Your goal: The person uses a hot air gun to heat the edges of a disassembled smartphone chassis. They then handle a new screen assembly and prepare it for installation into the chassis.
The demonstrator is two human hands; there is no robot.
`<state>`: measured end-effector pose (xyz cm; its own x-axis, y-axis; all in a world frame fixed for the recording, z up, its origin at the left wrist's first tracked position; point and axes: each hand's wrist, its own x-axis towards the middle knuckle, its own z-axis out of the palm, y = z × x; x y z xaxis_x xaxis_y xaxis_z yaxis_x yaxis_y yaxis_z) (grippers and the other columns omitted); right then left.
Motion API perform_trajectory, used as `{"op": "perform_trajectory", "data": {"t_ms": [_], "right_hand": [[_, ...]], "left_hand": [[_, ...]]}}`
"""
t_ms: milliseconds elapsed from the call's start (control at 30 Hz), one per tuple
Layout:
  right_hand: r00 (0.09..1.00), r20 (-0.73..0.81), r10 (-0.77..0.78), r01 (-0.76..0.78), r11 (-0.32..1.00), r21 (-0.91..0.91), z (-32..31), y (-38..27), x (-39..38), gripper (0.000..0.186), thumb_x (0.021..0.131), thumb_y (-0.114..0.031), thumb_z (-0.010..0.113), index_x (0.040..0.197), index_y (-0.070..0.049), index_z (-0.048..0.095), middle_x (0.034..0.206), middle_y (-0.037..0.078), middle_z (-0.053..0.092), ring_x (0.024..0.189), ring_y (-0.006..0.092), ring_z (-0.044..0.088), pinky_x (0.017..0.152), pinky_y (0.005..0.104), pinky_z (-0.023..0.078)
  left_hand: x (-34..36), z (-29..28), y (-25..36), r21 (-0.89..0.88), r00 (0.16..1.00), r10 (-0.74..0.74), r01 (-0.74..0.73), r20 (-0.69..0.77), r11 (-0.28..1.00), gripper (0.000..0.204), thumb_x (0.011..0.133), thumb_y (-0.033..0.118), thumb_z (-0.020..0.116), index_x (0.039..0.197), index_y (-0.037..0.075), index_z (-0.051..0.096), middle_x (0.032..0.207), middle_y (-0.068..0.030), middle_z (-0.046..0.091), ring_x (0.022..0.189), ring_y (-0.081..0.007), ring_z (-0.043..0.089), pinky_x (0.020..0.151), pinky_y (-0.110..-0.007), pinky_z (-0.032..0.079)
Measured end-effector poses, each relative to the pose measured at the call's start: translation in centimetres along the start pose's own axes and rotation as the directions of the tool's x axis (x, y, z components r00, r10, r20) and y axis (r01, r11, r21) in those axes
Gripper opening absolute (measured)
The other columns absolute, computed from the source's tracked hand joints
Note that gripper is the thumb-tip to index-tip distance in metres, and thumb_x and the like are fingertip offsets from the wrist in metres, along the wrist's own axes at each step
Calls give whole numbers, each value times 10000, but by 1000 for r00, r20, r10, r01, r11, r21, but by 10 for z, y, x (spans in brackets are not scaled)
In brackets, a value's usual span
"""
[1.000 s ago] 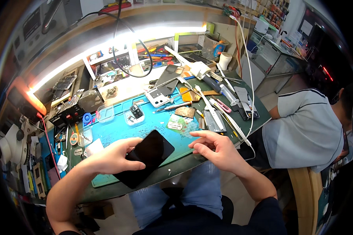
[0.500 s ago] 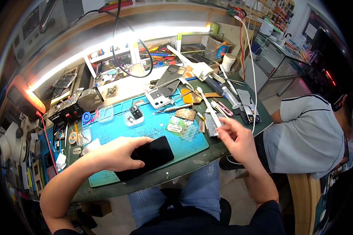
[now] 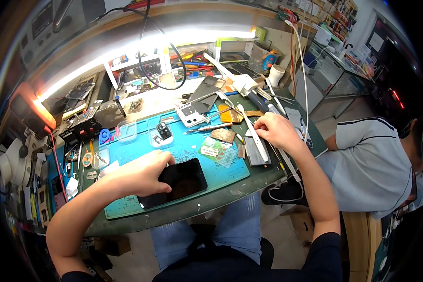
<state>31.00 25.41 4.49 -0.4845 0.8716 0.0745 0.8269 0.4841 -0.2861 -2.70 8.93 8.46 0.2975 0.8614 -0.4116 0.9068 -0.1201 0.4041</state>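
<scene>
A black smartphone (image 3: 189, 178) lies on the blue work mat (image 3: 127, 164). My left hand (image 3: 145, 175) is closed around its left end, thumb on the glass and fingers along the far edge. My right hand (image 3: 278, 131) is over the tools at the right of the mat, its fingers bent together in a pinch; whatever is between them is hidden. Just left of those fingertips a slim white brush-like stick (image 3: 253, 134) lies across a grey metal plate (image 3: 256, 152).
Beyond the phone sit a clear tray (image 3: 160, 140) with small parts and a white phone back (image 3: 189, 115). A heat-gun-like tool (image 3: 244, 84) lies among tools at the back right. A person (image 3: 369, 160) sits at the right. A black cable (image 3: 176, 51) hangs over the bench.
My right hand has moved away from me onto the tools, and its fingers have come together. My left hand stays on the phone, which has shifted only slightly.
</scene>
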Motion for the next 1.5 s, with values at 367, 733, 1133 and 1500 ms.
{"op": "perform_trajectory", "data": {"t_ms": [367, 733, 1133, 1500], "right_hand": [[969, -249, 4, 45, 981, 189, -22, 25, 12, 154, 790, -157, 695, 832, -11, 668, 718, 82, 665, 681, 154, 651, 641, 329, 519], [980, -55, -193, 172, 667, 725, -42, -108, -64, 147, 903, -10, 581, 1008, 19, 681, 886, 43, 676, 777, 83, 631, 688, 254, 525], [631, -529, -568, 699, 712, 69, 42, -199, -122, 266, 727, 37, 736, 992, 18, 711, 994, 115, 664, 870, 271, 655, 712, 349, 544], [846, -533, -21, 375, 733, 567, 25, -129, -132, 102, 851, 43, 720, 948, 12, 725, 927, 92, 692, 768, 134, 643, 641, 233, 498]], "left_hand": [[-6, 15, -4, 122, 962, 93, -64, -256, 991, 753, 750, 254, 837, 1356, 64, 432, 1140, -131, 533, 1166, -317, 496, 985, -412, 429], [-3, 37, 61, -493, 777, 160, -528, -609, 691, 551, 879, 141, 744, 1347, 4, 488, 1133, -152, 618, 922, -191, 677, 733, -308, 574], [-51, 145, 51, -791, 912, -79, -390, -403, -472, 289, 1049, 143, 485, 1301, 7, 516, 1246, -102, 602, 1134, -142, 598, 993, -327, 507], [-48, 45, -13, -465, 795, 9, -364, -607, 807, 239, 1005, 152, 570, 1162, -10, 652, 792, -111, 716, 642, -189, 681, 652, -291, 556]]}}
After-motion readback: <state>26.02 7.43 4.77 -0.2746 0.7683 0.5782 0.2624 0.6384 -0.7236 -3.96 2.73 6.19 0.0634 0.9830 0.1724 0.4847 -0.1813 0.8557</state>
